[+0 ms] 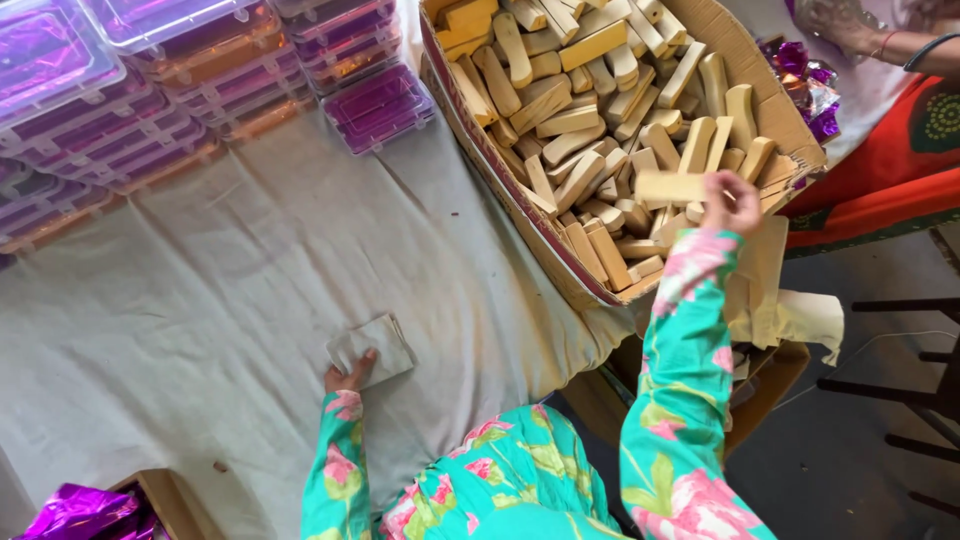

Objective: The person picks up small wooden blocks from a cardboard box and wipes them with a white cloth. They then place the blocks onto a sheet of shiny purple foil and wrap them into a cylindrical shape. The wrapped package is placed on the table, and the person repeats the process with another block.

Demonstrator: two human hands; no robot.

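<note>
Head view: looks down over a cloth-covered worktop; all places below are given relative to the cardboard box.
Sleeves: both forearms wear green fabric with pink flowers, at the lower edge of the frame, nearer than the box.
Purple foil, near: a crumpled heap in the lower left corner, well apart from the box, partly cut off by the frame edge.
Left hand: the left hand lies on the worktop, well to the left of the box and nearer the person. Fingers are extended and mostly flat, pressing on the lower edge of a small pale cloth pouch. No closed grasp is visible.
Cloth pouch: flat, rectangular, turned at a slight angle, resting on the worktop cloth.
Right hand: the right hand is raised over the near right part of the box. Fingers are closed around one end of a wooden block.
Wooden block: pale, oblong, held roughly level, above the other pieces.
Cardboard box: open, tilted across the right edge of the worktop, filled with a loose pile of wooden blocks of similar colour.
Plastic cases: stacks of clear flat cases with purple and orange contents, left of the box along the far edge.
Other person: an arm and red garment beyond the box's right side, beside more purple foil pieces.
</note>
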